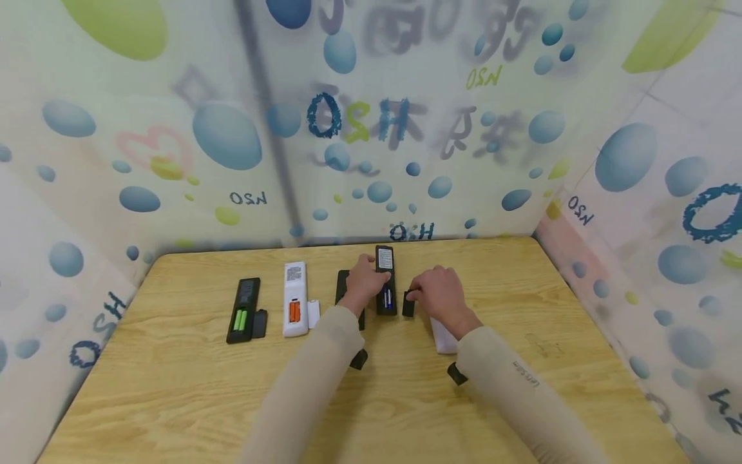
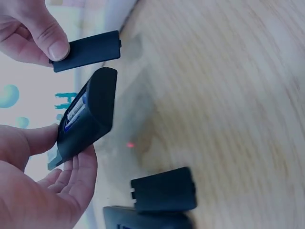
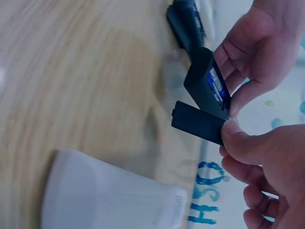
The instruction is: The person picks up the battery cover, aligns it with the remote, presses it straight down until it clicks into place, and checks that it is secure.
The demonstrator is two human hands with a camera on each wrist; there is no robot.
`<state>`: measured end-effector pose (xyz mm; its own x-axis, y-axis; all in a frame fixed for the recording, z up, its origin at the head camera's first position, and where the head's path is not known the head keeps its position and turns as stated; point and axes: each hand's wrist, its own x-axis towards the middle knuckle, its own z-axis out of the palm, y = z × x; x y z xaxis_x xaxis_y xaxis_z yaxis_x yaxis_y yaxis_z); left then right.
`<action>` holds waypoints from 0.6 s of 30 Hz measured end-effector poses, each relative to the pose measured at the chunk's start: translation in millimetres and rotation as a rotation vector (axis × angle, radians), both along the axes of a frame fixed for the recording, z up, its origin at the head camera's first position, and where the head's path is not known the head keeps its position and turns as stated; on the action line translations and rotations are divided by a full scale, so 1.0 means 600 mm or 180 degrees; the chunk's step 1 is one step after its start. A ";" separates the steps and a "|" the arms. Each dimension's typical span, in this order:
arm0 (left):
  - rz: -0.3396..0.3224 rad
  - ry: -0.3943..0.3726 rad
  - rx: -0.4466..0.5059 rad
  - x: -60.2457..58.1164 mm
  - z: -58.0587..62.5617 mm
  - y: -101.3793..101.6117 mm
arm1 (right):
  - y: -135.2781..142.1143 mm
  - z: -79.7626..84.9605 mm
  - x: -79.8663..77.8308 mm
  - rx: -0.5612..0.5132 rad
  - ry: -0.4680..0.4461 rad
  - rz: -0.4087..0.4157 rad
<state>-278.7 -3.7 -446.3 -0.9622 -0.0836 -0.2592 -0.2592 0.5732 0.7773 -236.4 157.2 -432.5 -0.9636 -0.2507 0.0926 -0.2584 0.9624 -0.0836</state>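
Left hand (image 1: 364, 285) grips the black remote (image 2: 93, 114) over the bench (image 1: 191, 386), blue-and-white batteries (image 1: 388, 298) showing; right hand (image 1: 442, 294) pinches a thin, flat, rectangular cover (image 2: 90, 51) by one end, just beside it. That pinch looks precarious: smooth-looking plastic could twist or slip, and tipping the rounded remote might spill batteries.

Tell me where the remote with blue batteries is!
In the head view, the remote with blue batteries is in the left grip, near the table's far edge, just left of the black cover in the right grip.
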 end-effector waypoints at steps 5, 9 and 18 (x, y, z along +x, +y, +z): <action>-0.0043 0.0059 0.0197 0.003 0.014 -0.009 | 0.002 0.017 0.004 0.0024 0.0115 0.0044; -0.0119 0.0067 0.0346 0.012 0.021 -0.016 | 0.002 0.027 0.013 0.0023 0.0133 0.0081; -0.0231 0.0078 0.0632 0.045 0.026 -0.035 | 0.002 0.035 0.041 0.0018 0.0192 0.0236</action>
<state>-251.4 -24.9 -431.0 -0.9701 0.0364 -0.2401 -0.2024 0.4247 0.8824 -211.7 158.4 -411.7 -0.9352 -0.3217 0.1482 -0.3332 0.9409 -0.0602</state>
